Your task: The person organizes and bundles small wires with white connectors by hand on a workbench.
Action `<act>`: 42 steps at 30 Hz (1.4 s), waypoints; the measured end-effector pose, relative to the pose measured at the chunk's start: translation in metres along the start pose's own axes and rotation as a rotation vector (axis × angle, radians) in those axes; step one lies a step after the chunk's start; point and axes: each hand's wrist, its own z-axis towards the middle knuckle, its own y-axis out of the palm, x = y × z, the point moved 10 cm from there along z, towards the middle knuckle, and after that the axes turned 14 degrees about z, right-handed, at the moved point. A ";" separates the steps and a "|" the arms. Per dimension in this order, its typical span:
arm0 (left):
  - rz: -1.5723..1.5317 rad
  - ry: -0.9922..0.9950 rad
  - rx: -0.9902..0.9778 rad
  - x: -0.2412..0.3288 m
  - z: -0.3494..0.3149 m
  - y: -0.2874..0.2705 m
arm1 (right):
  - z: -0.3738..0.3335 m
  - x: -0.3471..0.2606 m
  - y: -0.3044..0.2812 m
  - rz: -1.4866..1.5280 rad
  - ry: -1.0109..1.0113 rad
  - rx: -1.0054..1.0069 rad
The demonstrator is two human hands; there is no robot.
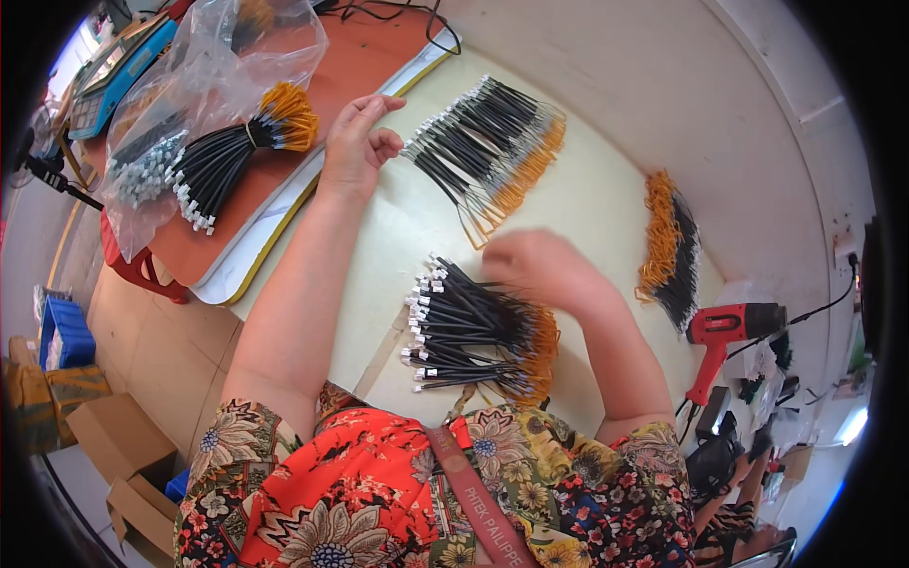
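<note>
My left hand [360, 142] is at the left end of a row of short black cables [488, 133] with white connectors and orange looped wire ends. Its thumb and fingers are apart, and I see nothing between them. My right hand [535, 265] hovers by the far edge of a nearer pile of the same cables [469, 327]. Motion smears its fingers, so what they hold, if anything, does not show. The nearer pile lies close to my body, white connectors to the left and orange ends to the right.
Along the wall on the right lies another cable batch [672, 251], with a red heat gun [724, 331] nearer me. A tied cable bundle [241, 147] and a clear plastic bag [151, 161] rest on the reddish-brown surface [365, 43] at left. Cardboard boxes [123, 435] stand on the floor.
</note>
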 end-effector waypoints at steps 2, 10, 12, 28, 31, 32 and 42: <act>0.009 -0.007 -0.025 0.000 0.000 0.005 | -0.015 -0.010 0.017 -0.044 -0.174 -0.021; 0.014 -0.023 -0.098 0.001 -0.002 0.018 | -0.023 -0.004 0.011 -0.115 -0.051 0.079; 0.054 -0.023 -0.175 0.005 -0.006 0.030 | -0.037 -0.016 -0.018 -0.080 -0.110 0.351; -0.038 -0.118 -0.452 0.006 -0.029 0.067 | 0.047 0.012 -0.030 0.945 -0.005 0.226; -0.033 -0.088 -0.396 0.005 -0.024 0.060 | 0.052 0.010 -0.024 0.940 -0.031 0.211; -0.045 -0.060 -0.370 0.006 -0.020 0.056 | 0.051 0.010 -0.023 0.907 -0.045 0.220; -0.052 -0.033 -0.328 0.003 -0.014 0.046 | 0.030 -0.013 -0.035 0.202 -0.218 0.460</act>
